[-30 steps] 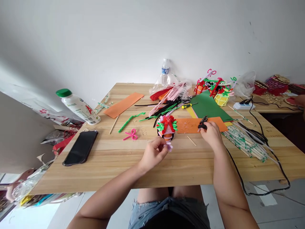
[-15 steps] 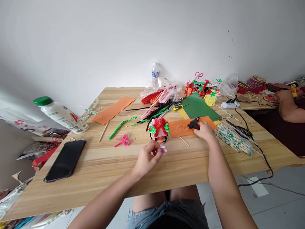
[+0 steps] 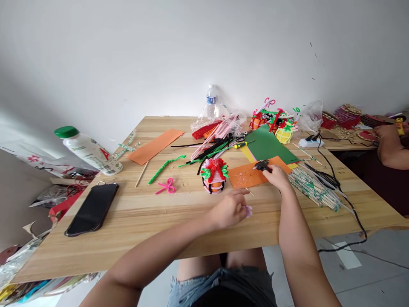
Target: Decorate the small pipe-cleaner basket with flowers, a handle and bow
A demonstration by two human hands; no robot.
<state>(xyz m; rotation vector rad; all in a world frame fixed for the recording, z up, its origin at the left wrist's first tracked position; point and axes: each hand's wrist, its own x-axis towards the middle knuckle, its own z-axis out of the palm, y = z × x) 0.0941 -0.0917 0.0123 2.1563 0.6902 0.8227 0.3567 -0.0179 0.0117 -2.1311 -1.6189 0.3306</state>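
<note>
My left hand [image 3: 231, 209] is closed in a pinch on a small light-purple flower [image 3: 248, 211], with its index finger stretched toward the right. Beyond it stands a little basket [image 3: 214, 177] of pink and black pipe cleaners, topped with red and green loops. My right hand [image 3: 277, 175] is wrapped round a black glue gun [image 3: 262, 166], whose nozzle points left over an orange sheet [image 3: 244, 175] with crumbs on it. A thin wooden stick [image 3: 250, 192] lies between the two hands. Left of the basket are a pink pipe-cleaner bow [image 3: 166, 186] and a green wrapped stem [image 3: 159, 171].
A phone [image 3: 92, 209] and a white bottle [image 3: 89, 151] occupy the left side. Pipe cleaners [image 3: 211, 143], a screwdriver [image 3: 241, 145] and green paper [image 3: 271, 144] lie behind. Wrapped sticks [image 3: 315, 187] and a black cable [image 3: 354, 209] are at right. A co-worker's arm [image 3: 388, 145] shows far right.
My left hand has moved right with the purple flower, away from the basket's front and toward my right hand. The glue gun has turned slightly in my right hand.
</note>
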